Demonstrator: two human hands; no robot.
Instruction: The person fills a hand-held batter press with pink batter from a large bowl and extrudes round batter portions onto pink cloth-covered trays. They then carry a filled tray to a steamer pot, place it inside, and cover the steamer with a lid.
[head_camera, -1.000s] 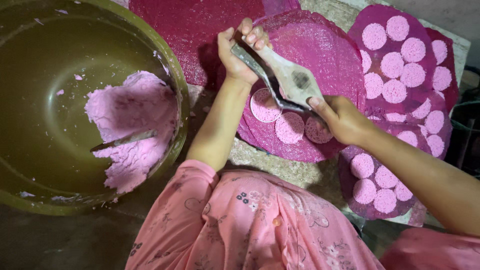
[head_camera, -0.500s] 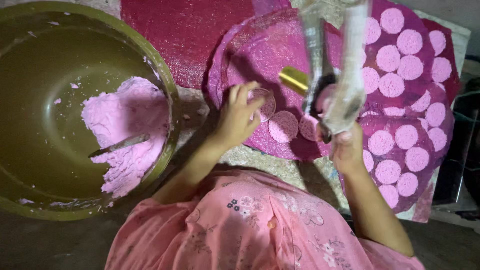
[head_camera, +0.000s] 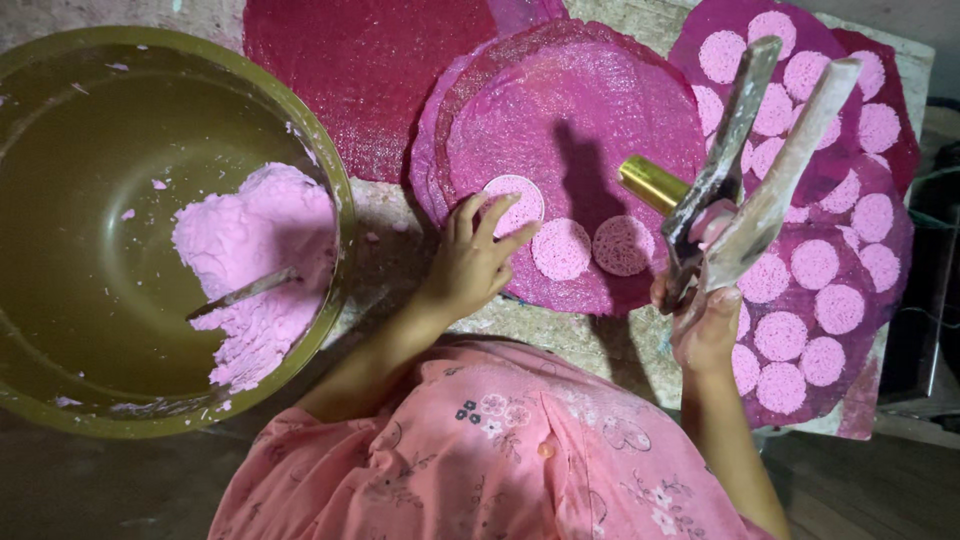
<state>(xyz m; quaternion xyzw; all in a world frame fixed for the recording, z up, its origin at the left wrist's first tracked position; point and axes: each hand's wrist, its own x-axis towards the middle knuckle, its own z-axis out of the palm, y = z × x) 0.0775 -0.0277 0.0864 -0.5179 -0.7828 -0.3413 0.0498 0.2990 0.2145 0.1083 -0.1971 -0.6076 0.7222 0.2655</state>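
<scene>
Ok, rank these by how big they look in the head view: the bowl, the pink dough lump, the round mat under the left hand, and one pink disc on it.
1. Bowl
2. Round mat
3. Dough lump
4. Disc, smallest; the left hand touches a similar one.

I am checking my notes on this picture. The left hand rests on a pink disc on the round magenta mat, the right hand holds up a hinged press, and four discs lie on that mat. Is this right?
Not quite: the head view shows three discs on the round magenta mat, not four. The left hand does rest on the leftmost pink disc, and the right hand holds up the hinged press.
</scene>
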